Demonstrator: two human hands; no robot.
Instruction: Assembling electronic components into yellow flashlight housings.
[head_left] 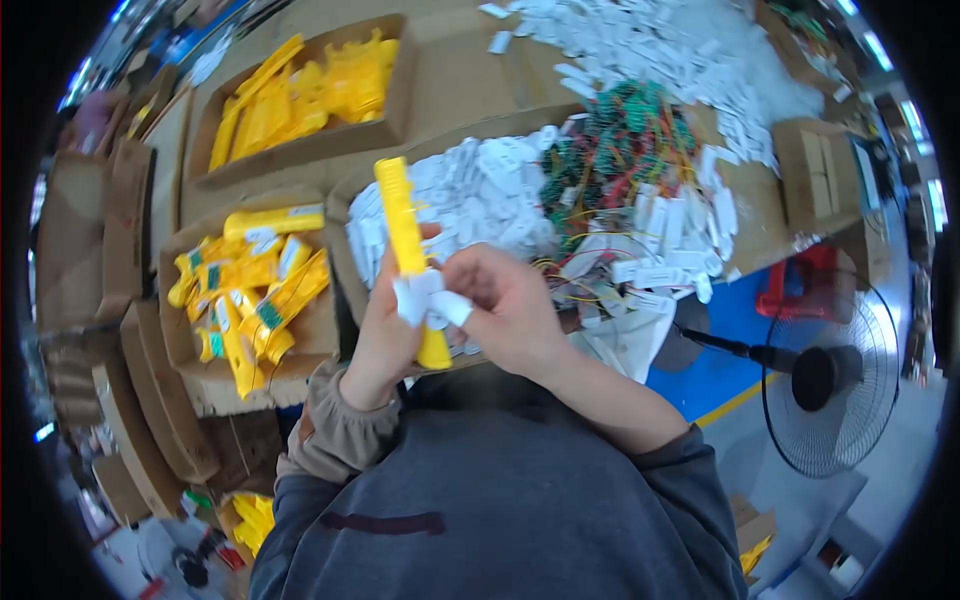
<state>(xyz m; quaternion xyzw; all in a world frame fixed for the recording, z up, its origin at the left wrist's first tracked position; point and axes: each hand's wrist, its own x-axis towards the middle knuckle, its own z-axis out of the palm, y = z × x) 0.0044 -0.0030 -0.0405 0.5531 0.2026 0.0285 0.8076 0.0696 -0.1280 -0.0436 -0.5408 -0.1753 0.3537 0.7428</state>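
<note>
My left hand [380, 335] is wrapped round a long yellow plastic housing [400, 210], held nearly upright in front of my body. At the housing's lower half sits a small white piece [453, 307] with flaps sticking out to both sides. My right hand [515, 315] pinches near the right flap, thumb and fingers bent. Whether the white piece is paper or plastic I cannot tell. Behind my hands lies a heap of white plastic parts [480, 185]. Left of my left hand, a cardboard box [190, 365] holds yellow housings with green circuit boards [268, 316].
A second cardboard box [400, 85] with yellow parts stands at the back left. Wired green circuit boards [630, 125] are piled on the right, beside more white parts [690, 60]. A black fan [825, 380] and a red stool [800, 280] stand right of the table.
</note>
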